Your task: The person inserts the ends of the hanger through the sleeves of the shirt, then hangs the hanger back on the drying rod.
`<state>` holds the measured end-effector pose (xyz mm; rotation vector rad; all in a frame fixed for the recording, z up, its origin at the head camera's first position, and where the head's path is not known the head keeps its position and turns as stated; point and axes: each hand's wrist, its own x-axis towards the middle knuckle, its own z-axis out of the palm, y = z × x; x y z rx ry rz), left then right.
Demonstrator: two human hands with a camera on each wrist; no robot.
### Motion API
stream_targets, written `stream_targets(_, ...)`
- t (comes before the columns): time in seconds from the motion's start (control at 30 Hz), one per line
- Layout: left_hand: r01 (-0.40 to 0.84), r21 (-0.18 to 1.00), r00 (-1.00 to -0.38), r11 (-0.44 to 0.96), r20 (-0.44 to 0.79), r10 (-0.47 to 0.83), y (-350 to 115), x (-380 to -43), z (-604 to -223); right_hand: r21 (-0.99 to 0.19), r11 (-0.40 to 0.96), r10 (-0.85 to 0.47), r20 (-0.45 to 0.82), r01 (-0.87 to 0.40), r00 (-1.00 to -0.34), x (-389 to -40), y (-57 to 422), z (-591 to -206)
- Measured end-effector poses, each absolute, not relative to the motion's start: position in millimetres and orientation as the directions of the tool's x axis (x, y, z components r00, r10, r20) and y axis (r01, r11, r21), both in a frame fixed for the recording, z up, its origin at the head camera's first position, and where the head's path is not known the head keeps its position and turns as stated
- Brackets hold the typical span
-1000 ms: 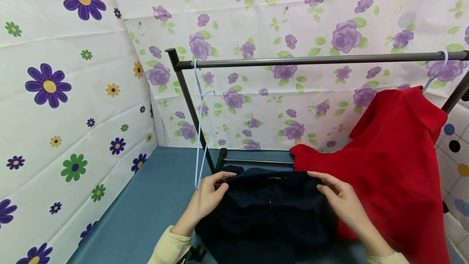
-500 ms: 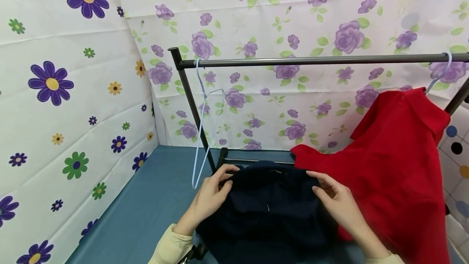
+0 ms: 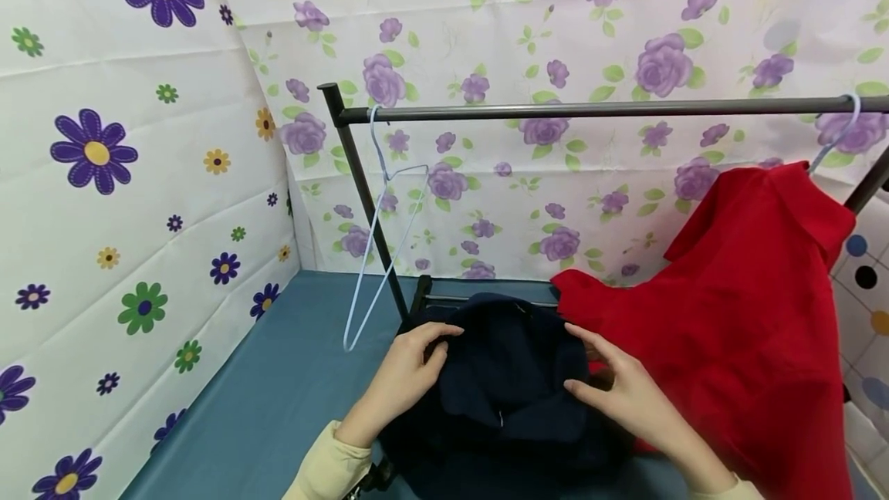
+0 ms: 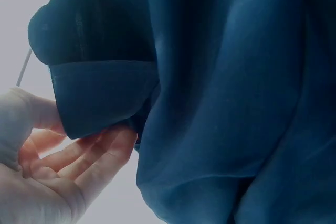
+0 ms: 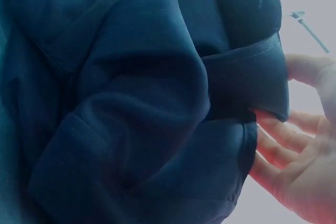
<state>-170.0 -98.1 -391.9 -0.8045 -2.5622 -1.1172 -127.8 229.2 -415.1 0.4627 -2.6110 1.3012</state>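
My left hand (image 3: 406,376) and right hand (image 3: 628,392), apart but drawing nearer than a second ago, are holding opposite sides of the collar (image 4: 102,95) between thumb and fingers. The navy shirt (image 3: 517,400), below the rail (image 3: 556,111), is now rounding at the neck; the hanger (image 3: 386,177) is turning broadside.

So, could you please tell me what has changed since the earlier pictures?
The left hand and right hand came closer together, bowing the navy garment into a rounder opening; neither let go. The pale-blue hanger swung, its lower end moving left. The red collared shirt stayed on the rail.
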Motion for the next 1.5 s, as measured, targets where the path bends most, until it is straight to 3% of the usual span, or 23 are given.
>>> stream_targets(0.33, 0.541, 0.617, -0.841, 0.572, 0.380, 0.385, -110, -169, -391, -0.746, 0.556, -0.243, 0.275, -0.366, -0.930, -129, 232, -416)
stream_targets(0.7, 0.488, 0.627, -0.866, 0.608, 0.259, 0.428, -123, -165, -387, -0.710, 0.557, -0.263, 0.341, -0.431, -0.902, -133, 231, -421)
stream_targets(0.9, 0.497, 0.629, -0.859, 0.598, 0.260, 0.440, -126, -165, -389, -0.705, 0.563, -0.264, 0.341, -0.431, -0.902, -135, 231, -423)
stream_targets(1.17, 0.538, 0.702, -0.821, 0.467, 0.310, 0.479, -124, -167, -397, -0.717, 0.551, -0.236, 0.357, -0.427, -0.904, -134, 231, -425)
stream_targets(1.5, 0.465, 0.807, -0.846, 0.363, 0.283, 0.452, -119, -169, -403, -0.711, 0.548, -0.225, 0.382, -0.441, -0.896, -136, 228, -423)
